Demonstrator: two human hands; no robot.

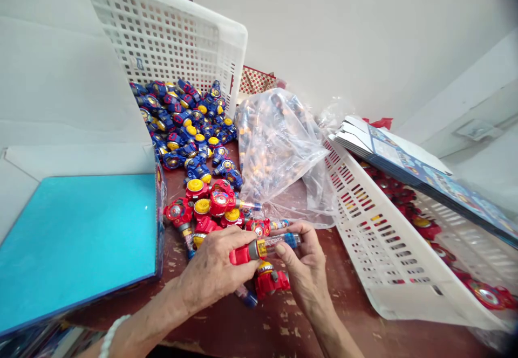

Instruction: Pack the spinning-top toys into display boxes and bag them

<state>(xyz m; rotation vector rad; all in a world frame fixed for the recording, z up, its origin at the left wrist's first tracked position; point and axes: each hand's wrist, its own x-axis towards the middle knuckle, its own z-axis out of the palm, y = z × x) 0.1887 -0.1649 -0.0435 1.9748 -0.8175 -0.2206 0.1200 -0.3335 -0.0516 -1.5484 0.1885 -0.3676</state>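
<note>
Between my two hands lies a toy with a red end, a grey ring and a clear tube (269, 246) with yellow and blue parts inside. My left hand (220, 263) is wrapped round its red end. The fingers and thumb of my right hand (305, 263) pinch the clear tube near its blue tip. Just behind my hands is a pile of red toys (222, 199) with yellow discs, some with clear tubes attached. One more red toy (272, 282) lies on the table below the held one, partly hidden by my hands.
Blue toys (186, 126) spill from a tipped white basket (162, 29). A clear bag (275, 147) of small parts stands behind the red pile. At right, a white basket (388, 261) holds red toys under flattened boxes (429, 174). An open box (81, 239) is at left on the worn table (283, 325).
</note>
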